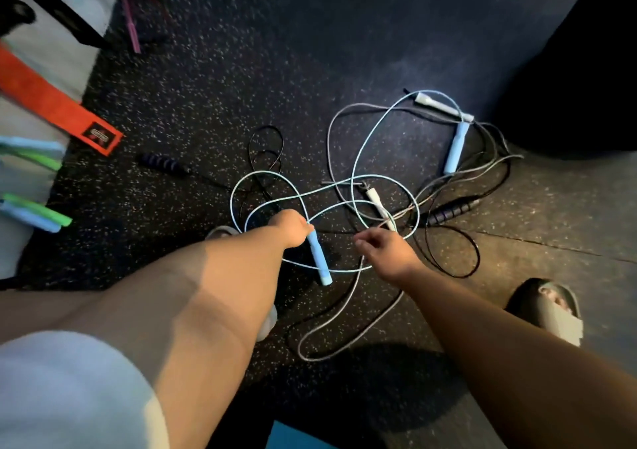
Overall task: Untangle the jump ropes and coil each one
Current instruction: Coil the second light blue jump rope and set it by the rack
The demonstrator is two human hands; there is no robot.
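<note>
The left hand (291, 226) is clamped on a blue handle (319, 259). The right hand (384, 252), fingers loosely curled and holding nothing, hovers just beside it. Beyond, blue (355, 159), grey (331, 128) and black (475, 252) ropes lie tangled on the floor (206, 104).

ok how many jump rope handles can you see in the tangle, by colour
light blue handles: 2, one in the left hand at, one on the floor at
white handles: 2
dark purple ribbed handles: 2
total: 6
</note>
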